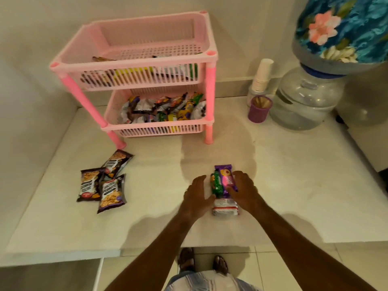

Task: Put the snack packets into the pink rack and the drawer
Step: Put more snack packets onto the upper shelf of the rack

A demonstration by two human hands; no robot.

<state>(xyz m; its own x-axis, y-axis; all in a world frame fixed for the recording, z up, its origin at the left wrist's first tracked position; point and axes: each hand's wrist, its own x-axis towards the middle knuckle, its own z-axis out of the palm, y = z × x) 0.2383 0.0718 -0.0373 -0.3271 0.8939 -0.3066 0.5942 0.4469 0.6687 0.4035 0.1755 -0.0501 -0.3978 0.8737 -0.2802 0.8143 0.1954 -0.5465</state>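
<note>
1. Left hand point(196, 196) and right hand point(244, 189), fingers relaxed and spread, flank a small stack of purple, green and white snack packets point(224, 189) on the white bench point(294, 196).
2. Two-tier pink plastic rack point(134, 80) stands behind, well apart.

- I have both forearms stretched forward from the bottom of the view, angling in toward each other.
- My left hand point(198, 195) is palm-down with its fingers straight and close together, pointing forward, its thumb side turned inward.
- My right hand point(244, 189) is also palm-down, fingers loosely bent and spread, its thumb reaching in toward the left hand.
- The two hands sit side by side with a narrow gap between them, not touching each other.
- My wrists look level, both arms bare.
</note>
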